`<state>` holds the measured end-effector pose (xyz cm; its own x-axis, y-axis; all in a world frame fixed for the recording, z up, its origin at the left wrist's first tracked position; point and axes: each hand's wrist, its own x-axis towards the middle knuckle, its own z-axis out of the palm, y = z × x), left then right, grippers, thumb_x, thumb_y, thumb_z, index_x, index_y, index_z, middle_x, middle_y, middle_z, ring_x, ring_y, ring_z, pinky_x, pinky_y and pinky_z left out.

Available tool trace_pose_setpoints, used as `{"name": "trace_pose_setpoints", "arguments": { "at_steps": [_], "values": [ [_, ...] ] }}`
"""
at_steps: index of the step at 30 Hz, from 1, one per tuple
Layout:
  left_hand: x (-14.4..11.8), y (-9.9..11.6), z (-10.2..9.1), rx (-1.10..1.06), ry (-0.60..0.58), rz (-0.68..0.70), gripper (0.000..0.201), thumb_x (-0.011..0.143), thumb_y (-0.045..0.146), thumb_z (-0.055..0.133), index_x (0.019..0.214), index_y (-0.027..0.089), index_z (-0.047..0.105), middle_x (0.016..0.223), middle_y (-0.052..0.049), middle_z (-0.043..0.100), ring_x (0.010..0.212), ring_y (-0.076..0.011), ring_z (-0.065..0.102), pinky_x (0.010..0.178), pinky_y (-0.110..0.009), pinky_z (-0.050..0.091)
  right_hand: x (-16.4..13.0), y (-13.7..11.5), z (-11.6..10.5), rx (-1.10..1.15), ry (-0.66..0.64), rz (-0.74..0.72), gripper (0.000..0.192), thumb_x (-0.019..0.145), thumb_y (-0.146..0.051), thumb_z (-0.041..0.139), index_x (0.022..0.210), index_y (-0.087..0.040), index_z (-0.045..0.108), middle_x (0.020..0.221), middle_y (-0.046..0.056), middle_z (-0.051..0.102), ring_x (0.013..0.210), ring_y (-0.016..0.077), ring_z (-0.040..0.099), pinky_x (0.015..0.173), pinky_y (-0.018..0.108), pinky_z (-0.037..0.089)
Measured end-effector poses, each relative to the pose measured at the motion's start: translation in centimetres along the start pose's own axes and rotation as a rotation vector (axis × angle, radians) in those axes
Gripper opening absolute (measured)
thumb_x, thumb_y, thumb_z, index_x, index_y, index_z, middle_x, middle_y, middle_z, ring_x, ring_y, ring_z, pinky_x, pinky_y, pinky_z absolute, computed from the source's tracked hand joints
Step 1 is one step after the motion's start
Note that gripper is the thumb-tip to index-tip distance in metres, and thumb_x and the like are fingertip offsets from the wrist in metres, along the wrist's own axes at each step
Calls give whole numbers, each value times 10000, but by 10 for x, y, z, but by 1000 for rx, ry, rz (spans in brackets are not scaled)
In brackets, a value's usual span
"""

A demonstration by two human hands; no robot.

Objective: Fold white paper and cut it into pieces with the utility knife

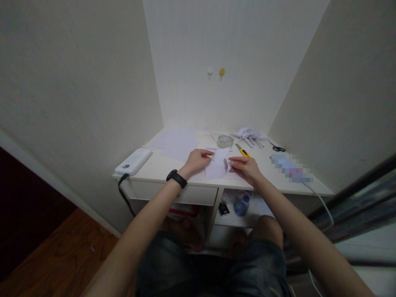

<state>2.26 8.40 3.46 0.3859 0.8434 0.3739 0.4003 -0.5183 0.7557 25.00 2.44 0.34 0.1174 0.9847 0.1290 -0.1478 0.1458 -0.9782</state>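
Note:
A small sheet of white paper (216,168) stands slightly curved near the desk's front edge, between my two hands. My left hand (199,161) pinches its left side, fingertips close together. At the right edge, my right hand (246,168) has thumb and fingers closed on the paper, which bends up there. Just beyond my right hand lies a yellow utility knife (243,152) with its blade out. Behind the paper sits a roll of clear tape (225,141).
White sheets (177,142) cover the desk's back left. Rolled paper strips (250,135) are heaped at the back right, near black scissors (278,148). A white power bank (133,161) with a black cable lies left; a pixelated device (291,168) lies right. A bottle (241,205) is on the shelf below.

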Motion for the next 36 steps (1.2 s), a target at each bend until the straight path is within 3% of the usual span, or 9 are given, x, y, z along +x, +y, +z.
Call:
{"name": "trace_pose_setpoints", "arguments": {
  "at_steps": [5, 13, 17, 20, 26, 36],
  "values": [
    [4, 3, 15, 26, -19, 83, 278, 830, 70, 552, 983, 147, 771, 1099, -88, 759, 1014, -185, 686, 938, -293, 510, -1, -5, -3, 41, -31, 68, 372, 526, -234, 936, 862, -152, 798, 769, 50, 755, 635, 133, 676, 632, 250, 618],
    [22, 7, 18, 67, -38, 106, 310, 878, 115, 554, 1122, 158, 739, 979, -85, 770, 903, -182, 684, 879, -291, 503, -1, -11, -5, 80, -66, 83, 344, 577, -171, 887, 906, -165, 788, 739, 19, 730, 609, 116, 663, 602, 242, 638],
    [30, 8, 17, 63, -149, 140, 225, 842, 135, 625, 998, 161, 784, 1048, -105, 760, 952, -200, 676, 901, -291, 486, -1, -12, -5, 73, -59, 83, 315, 561, -163, 878, 864, -157, 794, 771, 42, 741, 620, 122, 665, 580, 223, 619],
    [37, 6, 14, 54, -226, 157, 291, 844, 133, 598, 1080, 165, 764, 1002, -85, 758, 875, -177, 663, 845, -270, 484, -2, -12, -4, 64, -50, 80, 291, 553, -171, 874, 832, -153, 796, 768, 53, 740, 616, 127, 656, 578, 235, 615],
    [58, 1, 12, 77, -330, 70, 310, 805, 127, 591, 1090, 125, 713, 692, -8, 655, 596, -130, 557, 617, -236, 433, -2, -14, -4, 77, -52, 80, 301, 537, -200, 888, 820, -157, 796, 800, 57, 747, 653, 135, 661, 599, 247, 609],
    [58, -14, 3, -131, -327, -2, 43, 860, 122, 596, 889, 154, 594, 748, -19, 614, 618, -101, 560, 604, -224, 470, 1, -13, -8, 93, -78, 70, 353, 496, -241, 926, 815, -159, 800, 765, 42, 742, 652, 130, 648, 658, 268, 579]
  ]
}}
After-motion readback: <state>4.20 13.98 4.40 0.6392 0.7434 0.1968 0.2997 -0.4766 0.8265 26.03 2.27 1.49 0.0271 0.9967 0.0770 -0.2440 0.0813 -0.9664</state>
